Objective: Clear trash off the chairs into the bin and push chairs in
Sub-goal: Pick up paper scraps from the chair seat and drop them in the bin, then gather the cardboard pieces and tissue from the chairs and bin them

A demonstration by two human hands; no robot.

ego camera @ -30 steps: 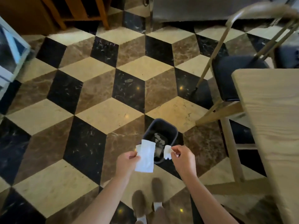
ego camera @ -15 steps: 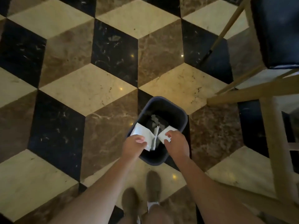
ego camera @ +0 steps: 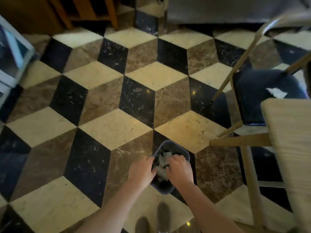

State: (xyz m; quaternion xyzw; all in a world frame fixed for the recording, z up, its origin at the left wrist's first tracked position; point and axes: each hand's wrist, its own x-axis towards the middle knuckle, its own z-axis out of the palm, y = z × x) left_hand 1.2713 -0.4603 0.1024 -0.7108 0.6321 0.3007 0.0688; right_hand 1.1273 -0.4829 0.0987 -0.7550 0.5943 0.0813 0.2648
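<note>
Head view, nearest first: two shoes stand on the tiled floor at the bottom edge. Both bare forearms reach forward from there. The left hand sits at the left rim of the bin, fingers curled down over the edge; whether this grip holds anything cannot be told. The right hand is over the bin opening, fingers bent downward and touching the crumpled paper inside; whether this grip has closed on the paper or let it go cannot be told. The bin is small, dark and open-topped, standing on the floor just ahead of the shoes, with pale crumpled trash showing between the two hands.

To the right, a light wooden surface enters the frame, its legs and crossbar near the bin. Beyond it stands a chair with a dark seat and a slim metal frame. A white paper scrap lies on that seat, near the surface edge. Wooden furniture legs show at the far top.
</note>
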